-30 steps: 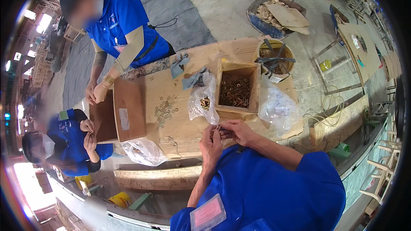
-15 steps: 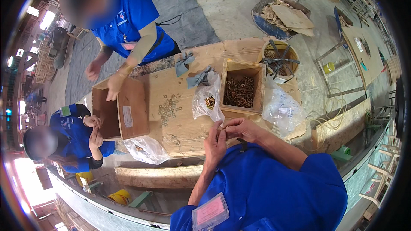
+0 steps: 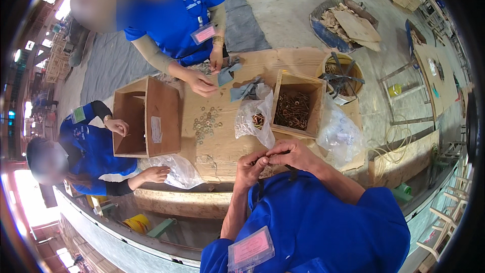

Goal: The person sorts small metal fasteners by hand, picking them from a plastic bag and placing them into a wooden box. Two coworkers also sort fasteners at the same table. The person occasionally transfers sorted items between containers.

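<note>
My left hand (image 3: 248,169) and my right hand (image 3: 289,152) meet at the near edge of the table, fingers pinched together. Whatever sits between the fingertips is too small and covered to name. Just beyond them stands a wooden box (image 3: 322,112) full of dark bolts (image 3: 292,110). To its left lies a clear plastic bag (image 3: 242,125) with brass-coloured hardware (image 3: 258,120) in it. Several flat washers (image 3: 206,121) are scattered on the cardboard-covered table (image 3: 228,151), left of my hands. A second clear bag (image 3: 339,134) rests right of the box.
Across the table a co-worker (image 3: 172,15) reaches over the washers. Another co-worker (image 3: 88,144) sits at the left by a larger wooden box (image 3: 165,101). A yellow bucket (image 3: 353,68) with dark straps stands at the far right corner. Grey gloves (image 3: 246,91) lie near the bag.
The far co-worker has moved right, from the large box to above the washers and gloves. The seated co-worker's hands have parted. My hands stay together, and the view has shifted slightly.
</note>
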Demonstrator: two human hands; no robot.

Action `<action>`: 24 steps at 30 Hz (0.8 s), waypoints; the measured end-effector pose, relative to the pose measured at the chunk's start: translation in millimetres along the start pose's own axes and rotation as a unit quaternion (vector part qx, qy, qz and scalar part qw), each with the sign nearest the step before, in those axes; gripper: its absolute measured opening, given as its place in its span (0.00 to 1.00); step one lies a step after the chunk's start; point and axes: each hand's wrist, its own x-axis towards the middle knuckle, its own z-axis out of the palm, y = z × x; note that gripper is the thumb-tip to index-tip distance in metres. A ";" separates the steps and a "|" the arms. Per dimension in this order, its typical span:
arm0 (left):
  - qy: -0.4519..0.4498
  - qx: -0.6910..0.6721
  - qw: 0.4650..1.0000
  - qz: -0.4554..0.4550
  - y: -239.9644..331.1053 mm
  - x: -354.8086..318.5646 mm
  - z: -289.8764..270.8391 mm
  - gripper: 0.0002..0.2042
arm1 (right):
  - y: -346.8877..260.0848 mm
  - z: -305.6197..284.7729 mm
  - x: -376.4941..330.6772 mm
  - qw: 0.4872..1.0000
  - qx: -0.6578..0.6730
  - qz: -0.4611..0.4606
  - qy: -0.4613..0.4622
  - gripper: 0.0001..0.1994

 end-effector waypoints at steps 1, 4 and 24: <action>-0.043 -0.020 0.999 -0.004 -1.1 0.7 -5.2 0.13 | 1.1 0.4 -0.8 1.000 0.007 -0.003 0.000 0.09; -0.131 -0.097 0.987 -0.012 -6.7 3.4 -16.6 0.13 | -2.0 0.3 -0.5 0.999 -0.032 -0.031 -0.028 0.10; -0.003 -0.372 0.925 0.074 -16.3 16.9 -18.2 0.06 | 11.6 -0.8 -4.4 0.926 0.335 0.166 0.054 0.14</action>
